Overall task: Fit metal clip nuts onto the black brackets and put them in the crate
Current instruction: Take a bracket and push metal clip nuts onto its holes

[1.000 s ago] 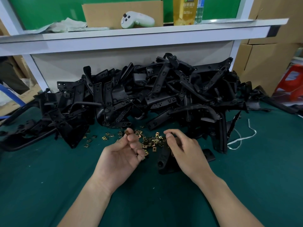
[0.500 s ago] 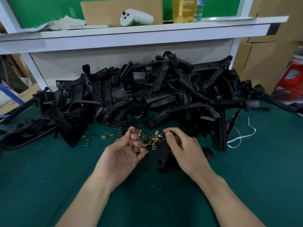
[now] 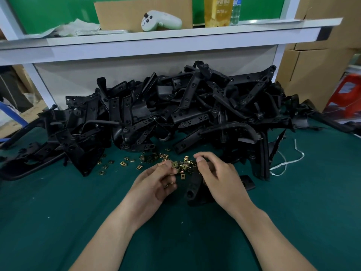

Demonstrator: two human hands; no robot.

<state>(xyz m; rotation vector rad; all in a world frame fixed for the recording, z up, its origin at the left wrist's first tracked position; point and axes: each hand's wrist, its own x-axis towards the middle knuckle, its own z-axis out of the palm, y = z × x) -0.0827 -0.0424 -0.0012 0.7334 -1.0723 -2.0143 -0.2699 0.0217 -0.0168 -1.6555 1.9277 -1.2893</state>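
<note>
A heap of black moulded plastic brackets (image 3: 175, 114) lies along the far side of the dark green table mat (image 3: 58, 212); its pieces are too tangled for a true count, several dozen at a guess. Just in front of the heap's middle, one single black bracket (image 3: 193, 190) lies on the mat apart from the rest; the right hand (image 3: 220, 178) grasps it, fingers curled over its upper part. Also in front of the heap, beside that hand, the left hand (image 3: 154, 184) pinches one brass-coloured square clip nut (image 3: 174, 164) between thumb and forefinger, lifted off the mat. The loose clip nuts (image 3: 150, 159) lie scattered in one patch along the heap's front edge; they are thickest between the two hands and thin out leftwards. At the heap's right front lies one white cord (image 3: 287, 161). Above the heap, on the white shelf (image 3: 175, 38), sit one white game controller (image 3: 160, 20), one cardboard sheet (image 3: 142, 12) and one yellow carton (image 3: 217, 11).
</note>
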